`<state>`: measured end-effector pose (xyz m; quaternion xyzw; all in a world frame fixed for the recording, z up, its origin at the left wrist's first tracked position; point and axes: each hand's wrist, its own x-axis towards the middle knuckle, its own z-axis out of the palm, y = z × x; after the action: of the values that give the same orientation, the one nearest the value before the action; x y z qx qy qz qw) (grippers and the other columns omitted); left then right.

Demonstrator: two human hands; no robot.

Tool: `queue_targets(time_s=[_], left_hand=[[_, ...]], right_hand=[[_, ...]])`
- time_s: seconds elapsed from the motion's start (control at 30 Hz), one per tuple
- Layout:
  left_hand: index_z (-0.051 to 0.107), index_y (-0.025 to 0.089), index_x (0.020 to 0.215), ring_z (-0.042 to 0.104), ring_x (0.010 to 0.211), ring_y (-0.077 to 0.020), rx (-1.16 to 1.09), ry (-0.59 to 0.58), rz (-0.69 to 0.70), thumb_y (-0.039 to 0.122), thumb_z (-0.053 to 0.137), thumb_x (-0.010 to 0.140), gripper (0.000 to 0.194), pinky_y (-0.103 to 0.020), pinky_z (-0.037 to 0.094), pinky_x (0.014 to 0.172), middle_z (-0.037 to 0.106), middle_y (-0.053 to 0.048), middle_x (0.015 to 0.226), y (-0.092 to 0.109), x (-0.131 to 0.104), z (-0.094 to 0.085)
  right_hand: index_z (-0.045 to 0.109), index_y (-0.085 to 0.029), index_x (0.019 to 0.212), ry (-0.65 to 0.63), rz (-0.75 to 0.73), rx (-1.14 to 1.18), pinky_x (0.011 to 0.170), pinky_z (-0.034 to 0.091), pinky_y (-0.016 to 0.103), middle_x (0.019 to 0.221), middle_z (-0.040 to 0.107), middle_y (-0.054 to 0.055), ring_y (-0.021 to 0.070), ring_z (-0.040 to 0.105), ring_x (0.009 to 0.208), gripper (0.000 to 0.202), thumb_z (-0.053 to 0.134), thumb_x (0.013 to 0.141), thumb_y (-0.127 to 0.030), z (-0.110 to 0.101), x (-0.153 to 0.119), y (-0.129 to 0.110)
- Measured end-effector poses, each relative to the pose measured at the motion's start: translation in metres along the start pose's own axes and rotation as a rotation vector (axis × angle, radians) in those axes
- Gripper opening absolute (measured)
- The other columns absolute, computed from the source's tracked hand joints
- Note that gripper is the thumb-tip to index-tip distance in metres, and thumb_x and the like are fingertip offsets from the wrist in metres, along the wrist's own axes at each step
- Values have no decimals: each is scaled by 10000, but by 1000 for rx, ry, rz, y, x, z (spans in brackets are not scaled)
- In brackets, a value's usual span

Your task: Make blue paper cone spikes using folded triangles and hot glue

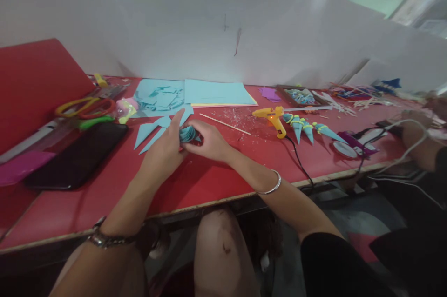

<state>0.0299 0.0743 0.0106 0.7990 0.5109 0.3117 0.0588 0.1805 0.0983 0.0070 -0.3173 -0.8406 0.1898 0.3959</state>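
Note:
Between my two hands is a rolled piece of blue paper (187,134), its coiled layers facing up. My left hand (166,144) closes on it from the left, thumb raised along its side. From the right, my right hand (208,141) curls its fingers round the same roll. Just beyond the left hand lie several pointed blue paper cones (145,133) on the red table. A thin wooden stick (225,124) rests to the right of the hands. Part of the roll is hidden behind my fingers.
Right of the stick lie a yellow glue gun (270,114) with a cord and several finished blue cones (303,128). A phone (78,155) and scissors (85,107) are on the left. Blue sheets (220,92) lie at the back. A co-worker's hand (415,141) is far right.

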Motion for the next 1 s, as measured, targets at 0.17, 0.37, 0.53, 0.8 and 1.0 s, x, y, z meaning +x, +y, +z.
queue_targets(time_s=[0.17, 0.37, 0.53, 0.8, 1.0], left_hand=[[226, 143, 1386, 600, 772, -186, -98, 95, -64, 295, 578, 703, 783, -302, 490, 663, 594, -123, 1053, -3, 5, -2], [335, 158, 1329, 594, 891, -204, -62, 72, -21, 308, 482, 787, 582, -314, 487, 742, 580, -122, 1136, 0, 5, -1], [405, 134, 1270, 563, 1014, -229, -68, 55, -19, 294, 414, 814, 483, -351, 466, 842, 561, -133, 1193, 1, 5, -1], [389, 129, 1266, 562, 1000, -229, -240, -14, 9, 274, 405, 777, 510, -365, 456, 855, 579, -115, 1152, -4, 5, 0], [416, 118, 1223, 574, 877, -228, -252, -59, 10, 346, 471, 748, 529, -368, 465, 774, 609, -97, 1013, -2, 5, -2]], right_hand=[[530, -165, 933, 93, 23, 61, 653, 414, 243, 852, 579, 25, 110, 496, 705, 252, 544, 783, -367, -3, 0, -1], [580, -153, 928, 150, 71, 104, 673, 429, 262, 850, 533, 29, 110, 472, 711, 292, 598, 753, -386, -3, 3, 2], [539, -169, 1032, 102, 130, 354, 735, 475, 270, 938, 564, 41, 123, 535, 799, 326, 597, 752, -325, 2, 2, 5], [468, -218, 1082, -18, 190, 677, 825, 509, 276, 1000, 569, 31, 135, 586, 917, 383, 611, 728, -248, 3, 1, 9], [466, -215, 1049, -5, 156, 635, 793, 509, 291, 956, 585, 25, 133, 593, 863, 365, 615, 719, -265, 2, 1, 11]])
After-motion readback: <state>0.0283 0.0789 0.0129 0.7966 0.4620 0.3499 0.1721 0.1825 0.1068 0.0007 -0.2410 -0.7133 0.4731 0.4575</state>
